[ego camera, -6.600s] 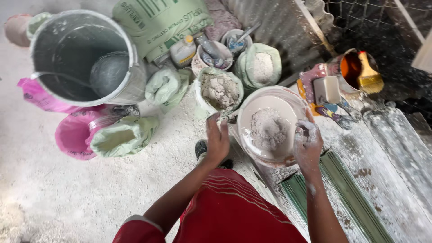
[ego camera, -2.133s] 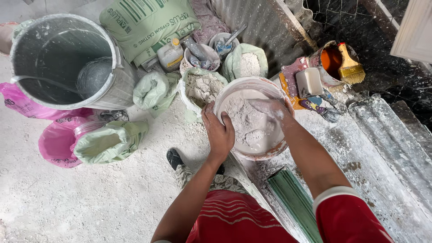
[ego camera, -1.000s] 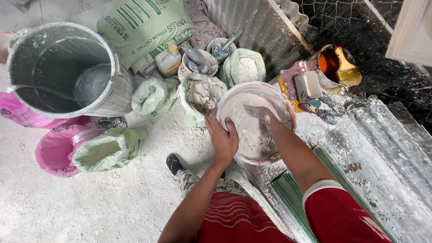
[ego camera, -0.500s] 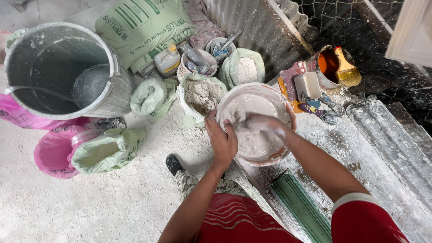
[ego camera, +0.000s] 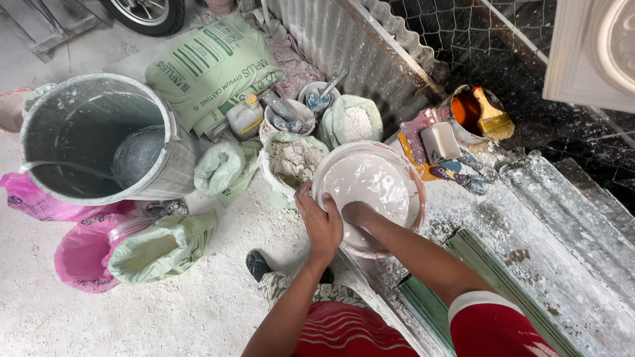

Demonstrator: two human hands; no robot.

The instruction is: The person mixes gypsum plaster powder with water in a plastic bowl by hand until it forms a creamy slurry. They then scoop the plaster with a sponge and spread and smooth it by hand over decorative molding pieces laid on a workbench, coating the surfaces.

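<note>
You are now working your right hand [ego camera: 360, 215] down inside the round white plastic mixing bowl [ego camera: 370, 192], where half a second ago it was hovering over the rim with powder showing in loose lumps. The fingers are buried in the pale wet mix, so you cannot tell whether they are curled or spread. The contents are looking smooth and creamy rather than heaped and dry as they were a few seconds back, which suggests the powder is blending into the liquid and the mixing is well along. Your left hand [ego camera: 322, 225] is staying clamped on the near-left rim of the bowl, fingers hooked over the edge, steadying it just as it was a second ago.

The bowl itself is sitting where it was, on the dusty white ground in front of your knees. Just left of the bowl, touching or nearly touching it, is the open pale-green plastic bag of lumpy grey-white powder [ego camera: 294, 158]. Behind the bowl is a second green bag of finer white powder [ego camera: 357, 122]. Well to the left of the bowl stands the big grey plastic bucket [ego camera: 99, 139]. To the right of the bowl, near it, a paint tin of orange liquid with a yellow-handled brush [ego camera: 493, 119] is resting.
</note>
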